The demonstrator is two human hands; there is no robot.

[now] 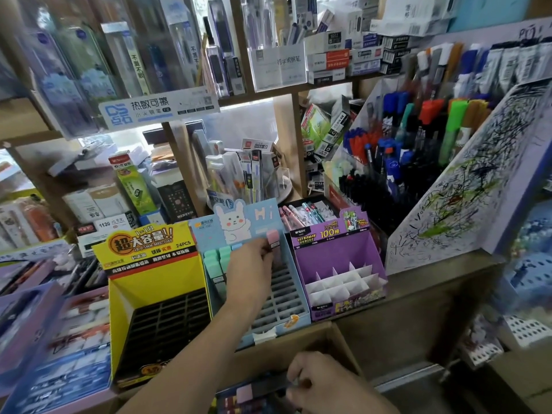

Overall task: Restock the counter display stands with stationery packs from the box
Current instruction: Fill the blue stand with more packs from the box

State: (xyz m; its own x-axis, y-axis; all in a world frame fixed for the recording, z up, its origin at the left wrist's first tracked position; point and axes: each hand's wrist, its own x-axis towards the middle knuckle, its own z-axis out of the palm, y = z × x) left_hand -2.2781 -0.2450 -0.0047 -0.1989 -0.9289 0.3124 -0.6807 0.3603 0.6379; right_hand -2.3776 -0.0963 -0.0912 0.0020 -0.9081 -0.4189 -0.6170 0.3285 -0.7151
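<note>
My left hand reaches into the light blue rabbit display stand and pinches a pink-capped pack at its back row. Several mint green packs stand in the stand's left slots. My right hand is down in the cardboard box at the bottom, with its fingers curled round a dark pack there. Another pink-capped pack lies in the box to the left of that hand.
A yellow display stand with dark slots sits left of the blue one. A purple stand with white dividers sits to the right. A marker rack rises at the right. Shelves of boxed pens fill the back.
</note>
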